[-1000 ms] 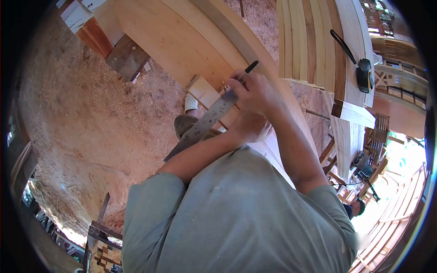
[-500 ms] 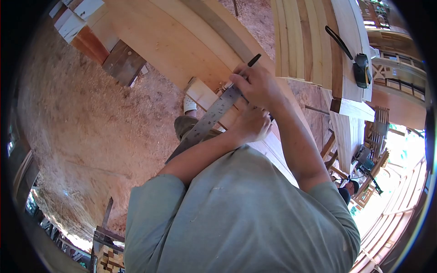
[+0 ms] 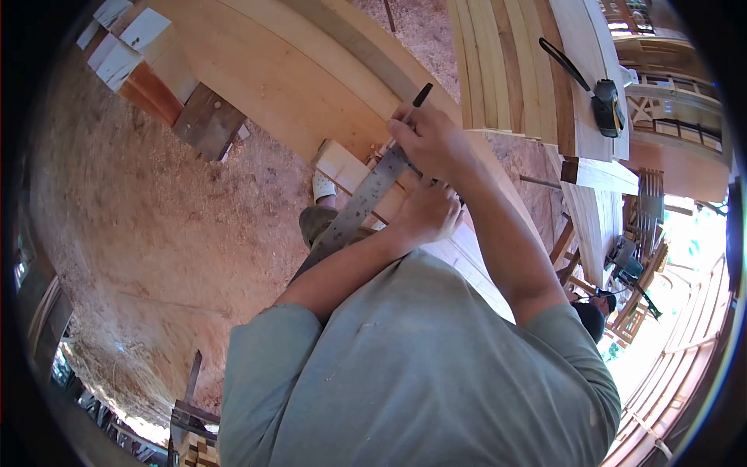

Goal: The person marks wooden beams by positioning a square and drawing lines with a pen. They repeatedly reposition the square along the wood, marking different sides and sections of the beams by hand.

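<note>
tape measure [image 3: 608, 109] on planks [image 3: 517, 78], right of blade [image 3: 364, 196]

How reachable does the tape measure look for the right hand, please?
Probably yes, perhaps with a lean: the right hand holds a pen, but nothing visible blocks the tape measure.

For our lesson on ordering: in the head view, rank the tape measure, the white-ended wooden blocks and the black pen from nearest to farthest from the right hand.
1. Black pen: in the right hand.
2. Tape measure: on pale boards, right side.
3. White-ended wooden blocks: upper left.
</note>
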{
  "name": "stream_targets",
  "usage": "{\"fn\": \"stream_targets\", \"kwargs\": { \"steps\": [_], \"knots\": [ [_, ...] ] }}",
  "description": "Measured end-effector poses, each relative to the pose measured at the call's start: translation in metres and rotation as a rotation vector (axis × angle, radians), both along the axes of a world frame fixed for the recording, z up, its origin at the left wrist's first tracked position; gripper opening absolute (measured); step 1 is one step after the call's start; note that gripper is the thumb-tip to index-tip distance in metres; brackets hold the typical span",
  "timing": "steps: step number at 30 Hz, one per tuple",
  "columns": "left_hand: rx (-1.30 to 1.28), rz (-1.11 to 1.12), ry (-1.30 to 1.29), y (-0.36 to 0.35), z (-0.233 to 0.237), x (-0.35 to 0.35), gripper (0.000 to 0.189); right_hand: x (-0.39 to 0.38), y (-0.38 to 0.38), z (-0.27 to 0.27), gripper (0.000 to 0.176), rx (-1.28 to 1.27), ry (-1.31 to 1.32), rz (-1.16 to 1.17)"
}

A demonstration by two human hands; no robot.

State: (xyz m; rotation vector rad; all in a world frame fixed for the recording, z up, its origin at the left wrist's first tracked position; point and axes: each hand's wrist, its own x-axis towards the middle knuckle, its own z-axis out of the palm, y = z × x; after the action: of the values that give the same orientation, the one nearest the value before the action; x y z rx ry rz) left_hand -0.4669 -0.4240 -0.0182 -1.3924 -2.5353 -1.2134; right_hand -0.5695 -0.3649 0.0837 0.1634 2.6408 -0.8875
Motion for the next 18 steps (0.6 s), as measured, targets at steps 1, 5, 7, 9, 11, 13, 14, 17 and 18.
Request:
{"fn": "stream_targets", "kwargs": {
  "steps": [1,5,7,9,11,13,14,17,18],
  "knots": [
    [0.002,-0.005,-0.001,0.001,-0.002,0.002,0.023,0.002,-0.003,0.003,0.035,-0.049,-0.045,-0.026],
    [-0.006,-0.009,-0.058,-0.006,0.012,-0.005,0.022,0.002,0.002,-0.012,0.036,-0.052,-0.034,-0.066],
    [0.002,0.005,0.002,-0.009,0.017,-0.007,0.026,0.000,-0.002,-0.009,0.034,0.076,0.007,-0.036],
    [0.117,-0.011,-0.251,-0.001,-0.001,0.000,0.023,-0.003,-0.010,-0.006,0.032,0.170,0.039,0.011],
    [-0.029,0.000,-0.133,0.030,-0.152,0.045,0.037,-0.001,-0.018,-0.007,0.030,0.265,0.069,0.041],
    [-0.079,-0.016,-0.063,0.030,-0.157,0.043,0.042,0.007,-0.030,-0.008,0.028,0.324,0.083,0.198],
    [-0.058,-0.034,-0.053,0.015,-0.082,0.018,0.037,0.012,-0.037,-0.007,0.028,0.347,0.060,0.299],
    [-0.107,-0.086,0.031,0.001,-0.009,-0.007,0.046,0.033,-0.056,-0.003,0.026,0.261,0.050,0.353],
    [-0.144,-0.101,0.013,-0.003,0.006,-0.010,0.044,0.040,-0.058,-0.002,0.025,0.141,0.056,0.338]
  ]
}}
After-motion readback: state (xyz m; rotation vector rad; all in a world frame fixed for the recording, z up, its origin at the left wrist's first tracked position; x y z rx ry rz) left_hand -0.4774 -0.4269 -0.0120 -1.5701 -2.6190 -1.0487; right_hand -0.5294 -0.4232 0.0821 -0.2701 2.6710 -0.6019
